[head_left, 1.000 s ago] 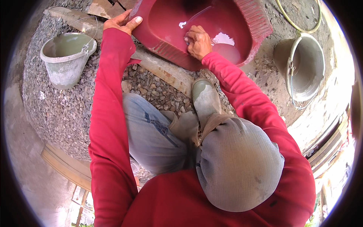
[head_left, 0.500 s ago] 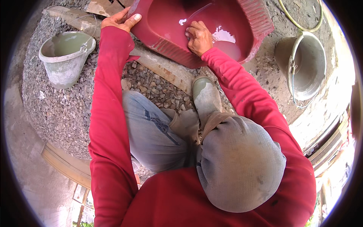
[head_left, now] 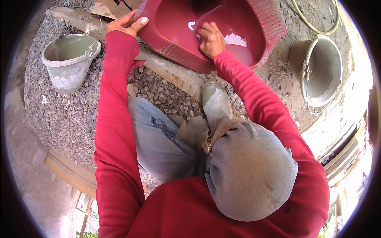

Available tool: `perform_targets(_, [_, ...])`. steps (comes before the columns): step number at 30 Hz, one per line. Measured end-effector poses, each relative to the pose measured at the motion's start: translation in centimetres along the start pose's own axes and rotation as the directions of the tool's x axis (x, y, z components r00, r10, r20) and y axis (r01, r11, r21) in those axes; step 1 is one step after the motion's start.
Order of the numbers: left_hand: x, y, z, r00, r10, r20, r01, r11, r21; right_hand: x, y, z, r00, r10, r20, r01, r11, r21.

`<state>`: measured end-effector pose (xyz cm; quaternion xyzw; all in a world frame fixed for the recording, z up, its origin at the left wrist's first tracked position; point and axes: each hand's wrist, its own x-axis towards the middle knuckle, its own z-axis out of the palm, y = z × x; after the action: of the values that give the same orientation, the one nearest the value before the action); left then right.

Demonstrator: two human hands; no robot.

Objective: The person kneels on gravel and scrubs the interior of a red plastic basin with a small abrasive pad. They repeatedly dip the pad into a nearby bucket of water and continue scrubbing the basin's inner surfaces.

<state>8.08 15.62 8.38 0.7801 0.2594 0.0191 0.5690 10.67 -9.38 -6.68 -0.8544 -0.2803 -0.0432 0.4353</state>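
A glossy dark-red squat toilet pan (head_left: 174, 23), with ribbed treads along its sides, lies tilted at the top of the view. My left hand (head_left: 127, 24) grips its left rim, the thumb on top and the fingers toward the outer side. Inside the basin, my right hand (head_left: 211, 39) rests against the red surface with its fingers curled in. Whatever those fingers hold, if anything, is hidden. Bright white patches, seemingly reflections, show on the basin on both sides of this hand.
On the gravel (head_left: 59, 123) at left stands a grey bucket (head_left: 67, 73). Another bucket (head_left: 321, 75) lies tipped toward me at right, below a yellowish hose (head_left: 317, 29). A plank (head_left: 170, 71) runs beneath the pan. My boot (head_left: 215, 103) is close to the plank's end.
My right hand has shifted slightly right and down inside the basin. My left hand keeps its hold on the rim, and the pan has barely moved.
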Motion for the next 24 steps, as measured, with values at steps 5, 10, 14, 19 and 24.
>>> perform_targets(5, [0.1,-0.1,-0.4,1.0,-0.017,0.002,0.017,0.999,0.031,-1.6,-2.3,0.6,0.993,0.115,-0.006,-0.112,0.978,0.175])
perform_targets(10, [0.2,0.6,0.0,1.0,-0.021,0.011,0.021,0.999,-0.03,0.5,-0.3,0.3,0.999,-0.031,-0.039,0.033,0.998,0.049])
perform_targets(14, [0.1,0.4,-0.2,0.996,-0.079,-0.05,0.083,0.993,0.089,-0.9,-1.3,0.9,0.999,0.049,-0.024,-0.046,0.99,0.131])
perform_targets(19, [-0.3,-0.3,0.2,1.0,-0.027,-0.001,0.027,0.998,0.05,1.1,-0.1,0.5,0.996,-0.092,0.007,0.092,0.995,0.028])
perform_targets(24, [1.2,0.1,-0.9,0.999,0.011,-0.045,-0.006,0.993,0.12,-1.1,-1.8,1.2,0.998,0.056,-0.018,-0.05,0.968,0.244])
